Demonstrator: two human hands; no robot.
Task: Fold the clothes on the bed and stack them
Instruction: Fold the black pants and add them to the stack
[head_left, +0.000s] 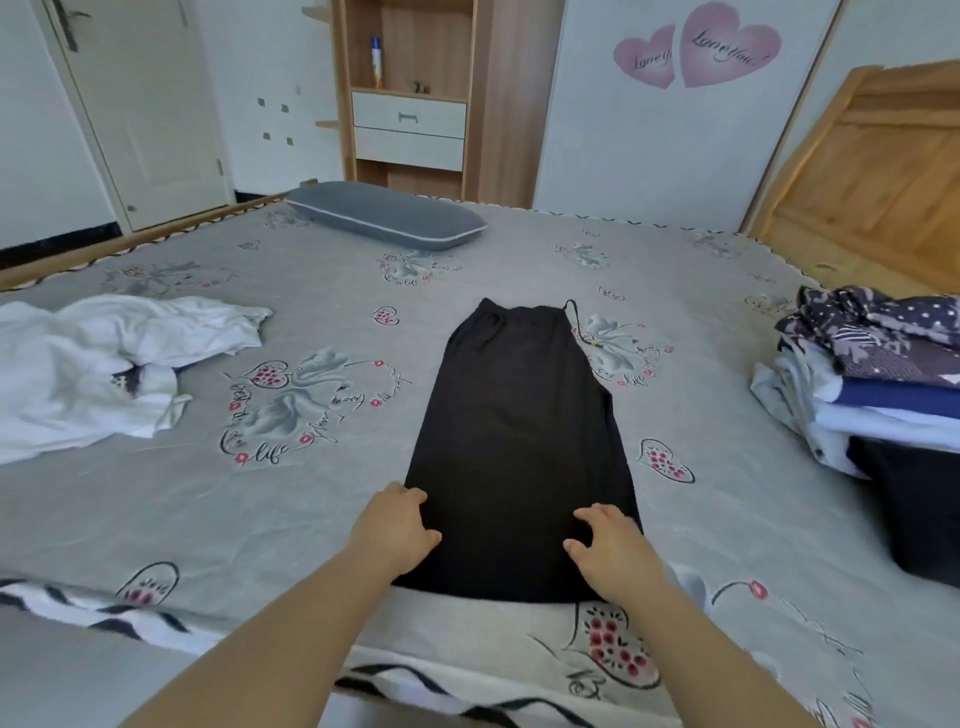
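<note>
On patterned bed (322, 499): smooth oblong black garment (519, 441).

Matt black cloth garment (519, 441) on printed grey cotton-like bedsheet (311, 493); crumpled white fabric (104, 364) left; varnished wooden headboard (872, 182) far right.

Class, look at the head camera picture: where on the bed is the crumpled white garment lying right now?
The crumpled white garment lies on the far left of the bed, left of the black garment, well away from both hands.

A grey pillow (387, 215) lies at twelve o'clock; behind it, a wooden shelf unit (410, 93) holds a bottle (376, 61); pink heart stickers (696, 49) at one o'clock.
</note>
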